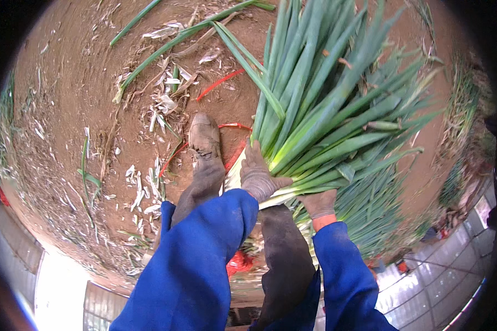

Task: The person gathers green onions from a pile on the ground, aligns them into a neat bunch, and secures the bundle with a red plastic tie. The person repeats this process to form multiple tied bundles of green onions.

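Observation:
A big bunch of long green onions [310,111] lies slantwise before me, white stalks toward my legs and green leaves fanning away. My left hand [259,176], in a dirty thin glove, clasps the top of the bunch where white turns to green, its thumb spread across the stalks. At the near right edge, my gloved right hand [319,203] holds the bunch from beneath; its fingertips are hidden under the leaves. Red strapping [235,157] shows beside the white stalks, and its loose ends lie on the soil.
My soiled shoe [204,132] stands left of the bunch. More green onions [368,211] lie in a pile to the right. Loose leaves [161,51] and pale peelings [138,186] litter the bare soil. Red plastic material [239,263] sits between my legs.

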`<state>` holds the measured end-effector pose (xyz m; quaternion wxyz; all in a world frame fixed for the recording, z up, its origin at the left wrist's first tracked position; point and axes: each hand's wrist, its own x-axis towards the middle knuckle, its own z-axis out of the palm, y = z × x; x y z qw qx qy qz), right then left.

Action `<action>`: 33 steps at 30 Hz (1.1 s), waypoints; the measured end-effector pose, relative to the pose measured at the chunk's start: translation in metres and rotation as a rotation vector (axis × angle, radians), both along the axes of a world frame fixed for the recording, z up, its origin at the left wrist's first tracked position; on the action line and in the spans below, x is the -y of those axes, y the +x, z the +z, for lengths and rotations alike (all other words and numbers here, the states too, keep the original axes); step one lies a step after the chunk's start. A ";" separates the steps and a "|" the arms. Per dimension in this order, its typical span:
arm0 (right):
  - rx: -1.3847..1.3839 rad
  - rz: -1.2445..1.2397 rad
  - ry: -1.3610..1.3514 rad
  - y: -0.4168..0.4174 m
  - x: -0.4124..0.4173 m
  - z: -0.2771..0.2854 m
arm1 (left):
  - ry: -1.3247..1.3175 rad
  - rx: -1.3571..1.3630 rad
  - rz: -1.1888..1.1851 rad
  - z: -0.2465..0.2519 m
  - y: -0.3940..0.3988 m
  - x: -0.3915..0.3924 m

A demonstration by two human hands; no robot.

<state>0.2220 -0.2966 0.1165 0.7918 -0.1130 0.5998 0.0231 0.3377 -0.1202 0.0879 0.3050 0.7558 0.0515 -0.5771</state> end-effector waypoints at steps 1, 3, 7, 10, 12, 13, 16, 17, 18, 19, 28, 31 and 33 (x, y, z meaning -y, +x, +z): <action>0.013 -0.001 0.024 0.006 0.002 0.001 | -0.010 0.011 0.036 0.002 -0.002 -0.003; 0.026 0.101 0.009 0.010 0.005 -0.004 | 0.058 0.024 0.019 0.003 -0.004 0.003; 0.028 0.789 -0.350 -0.013 0.024 -0.011 | 0.096 0.099 0.139 0.000 -0.026 0.008; -0.101 1.050 -0.504 -0.009 0.044 0.000 | 0.134 0.038 0.156 0.004 -0.024 0.016; -0.137 1.180 -0.493 0.001 0.047 0.001 | 0.129 0.039 0.224 0.004 -0.019 0.013; -0.137 1.304 -0.514 0.005 0.051 0.007 | 0.132 0.056 0.241 0.006 -0.020 0.011; -0.057 1.840 -0.649 0.030 0.068 0.053 | 0.151 0.145 0.277 0.008 -0.027 0.014; -0.006 1.996 -0.678 0.049 0.072 0.073 | 0.159 0.175 0.285 0.008 -0.030 0.015; 0.059 2.068 -0.648 0.081 0.074 0.090 | 0.182 0.244 0.312 0.007 -0.038 0.016; 0.109 2.091 -0.609 0.115 0.072 0.109 | 0.199 0.248 0.306 0.006 -0.041 0.017; 1.375 2.591 -1.109 0.224 -0.112 -0.019 | 0.051 0.338 0.616 -0.047 -0.092 0.046; 1.148 3.005 -1.025 0.231 -0.084 -0.044 | 0.134 0.183 0.314 0.011 -0.044 0.018; 1.290 2.984 -1.077 0.222 -0.066 -0.023 | 0.097 0.377 0.477 0.004 -0.071 0.018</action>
